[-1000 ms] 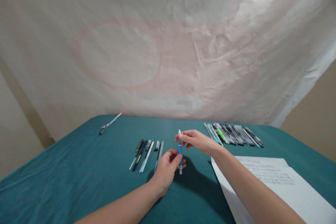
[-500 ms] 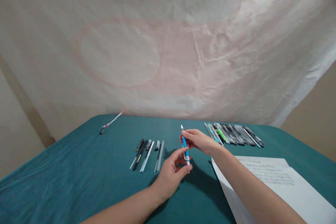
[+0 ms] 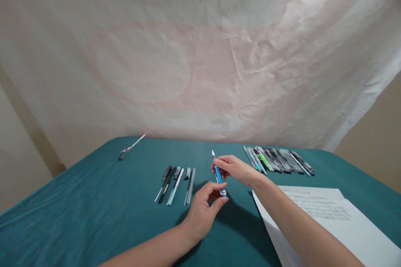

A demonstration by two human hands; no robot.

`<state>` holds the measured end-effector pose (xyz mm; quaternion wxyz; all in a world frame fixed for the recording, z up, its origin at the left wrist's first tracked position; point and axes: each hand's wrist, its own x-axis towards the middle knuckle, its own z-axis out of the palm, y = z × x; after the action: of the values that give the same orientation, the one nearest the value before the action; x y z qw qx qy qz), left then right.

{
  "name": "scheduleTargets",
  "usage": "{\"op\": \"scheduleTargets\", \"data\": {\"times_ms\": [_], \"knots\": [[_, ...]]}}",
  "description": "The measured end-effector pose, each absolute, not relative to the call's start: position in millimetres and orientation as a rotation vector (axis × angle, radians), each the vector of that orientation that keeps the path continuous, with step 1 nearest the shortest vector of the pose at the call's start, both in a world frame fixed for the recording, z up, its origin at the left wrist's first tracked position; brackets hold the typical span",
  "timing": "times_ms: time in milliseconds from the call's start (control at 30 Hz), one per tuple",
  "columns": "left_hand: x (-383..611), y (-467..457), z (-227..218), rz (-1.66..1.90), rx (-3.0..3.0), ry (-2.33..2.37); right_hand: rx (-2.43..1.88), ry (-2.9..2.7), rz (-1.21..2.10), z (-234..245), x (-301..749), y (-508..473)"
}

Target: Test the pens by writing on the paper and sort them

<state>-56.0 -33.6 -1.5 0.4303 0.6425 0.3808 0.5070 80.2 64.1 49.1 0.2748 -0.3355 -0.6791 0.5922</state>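
A blue and white pen (image 3: 218, 173) stands tilted above the teal table (image 3: 94, 208), its tip pointing up and to the left. My right hand (image 3: 233, 169) pinches the upper half of the pen. My left hand (image 3: 203, 208) sits just below, its thumb and forefinger closed on the pen's lower end. Left of my hands, a small row of several pens (image 3: 175, 181) lies on the cloth.
A long row of several pens (image 3: 278, 159) lies at the back right. White printed sheets (image 3: 326, 217) cover the near right corner. A lone pen with a white strap (image 3: 130, 148) lies at the far left edge. A creased pale sheet hangs behind the table.
The pen has tilted from upright to leaning left and shifted slightly right. My left hand slid from the pen's middle to its lower end.
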Motion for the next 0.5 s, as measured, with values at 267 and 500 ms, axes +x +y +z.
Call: {"op": "scheduleTargets", "data": {"times_ms": [267, 500], "knots": [[-56, -25, -7, 1.282, 1.515, 0.949, -0.910, -1.918, 1.292, 50, 78, 64], [-55, -23, -7, 1.231, 1.561, 0.990, -0.822, -2.371, 0.781, 64, 85, 57]]}}
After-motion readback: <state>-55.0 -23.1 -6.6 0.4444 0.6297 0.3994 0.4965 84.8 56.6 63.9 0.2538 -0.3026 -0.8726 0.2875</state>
